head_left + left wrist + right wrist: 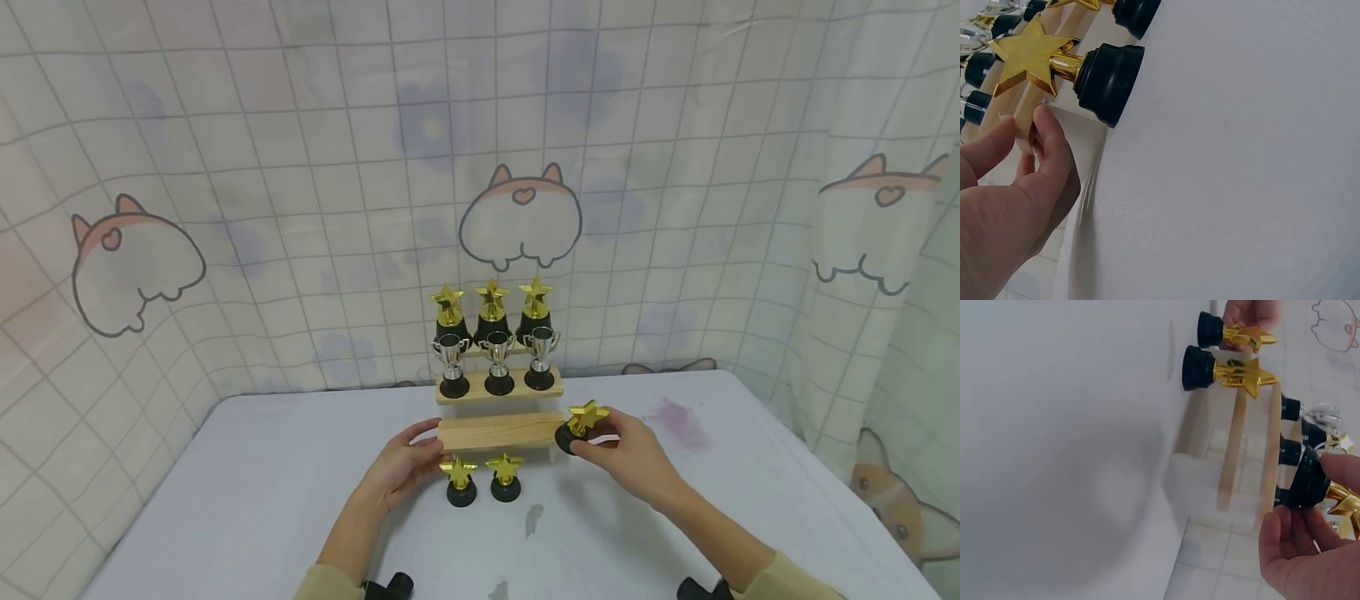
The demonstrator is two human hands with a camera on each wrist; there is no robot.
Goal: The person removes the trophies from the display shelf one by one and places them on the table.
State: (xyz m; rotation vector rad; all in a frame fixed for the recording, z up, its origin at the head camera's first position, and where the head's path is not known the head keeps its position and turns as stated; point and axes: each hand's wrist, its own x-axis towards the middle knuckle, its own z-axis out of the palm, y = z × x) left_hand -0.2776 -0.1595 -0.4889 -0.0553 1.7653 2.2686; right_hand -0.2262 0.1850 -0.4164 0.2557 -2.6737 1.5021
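Observation:
My right hand (pixel 628 454) holds a gold star trophy (pixel 581 423) by its black base, tilted, by the right end of the lowest wooden shelf board (pixel 498 432). In the right wrist view thumb and fingers wrap that trophy's base (pixel 1309 481). With thumb and forefinger, my left hand (pixel 1029 187) pinches the left end of the same board. Nothing stands on this board. Just in front, two more star trophies, a left one (pixel 460 479) and a right one (pixel 506 477), stand upright on the white table (pixel 300 467).
Behind, the middle board (pixel 517 398) carries three silver cup trophies, among them a left cup (pixel 452 367). Three larger star trophies, one at the centre (pixel 492 312), top the back step. A checked curtain (pixel 300 208) hangs behind the table.

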